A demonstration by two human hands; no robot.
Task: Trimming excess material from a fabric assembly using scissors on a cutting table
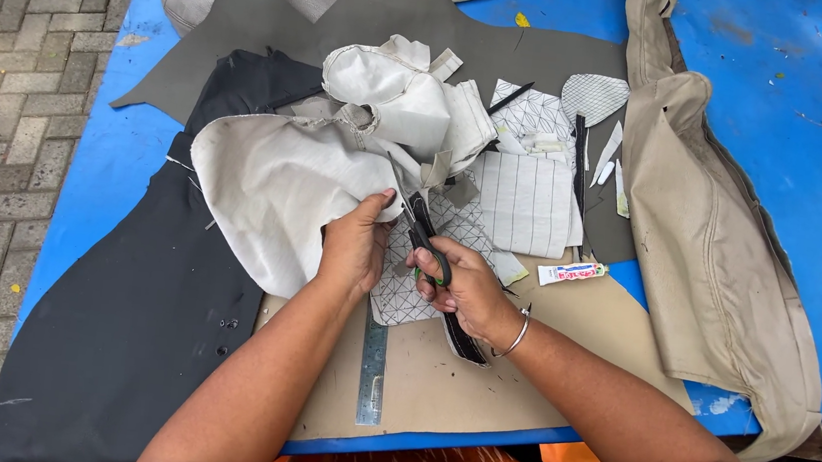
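Note:
My left hand (354,246) pinches the edge of a cream fabric cover piece (275,183) that lies bunched over the blue table (118,148). My right hand (466,289) grips a pair of scissors (421,227) with dark handles, blades pointing up into the fabric edge beside my left thumb. Under both hands lie a quilted white patterned piece (405,296) and a black strip (465,345). A metal bracelet sits on my right wrist.
A steel ruler (372,373) lies on a brown cardboard sheet (477,378). A small glue tube (571,273) rests to the right. Black material (142,316) covers the left, grey sheet (250,25) the back, a beige seat cover (720,261) the right. Brick paving lies left.

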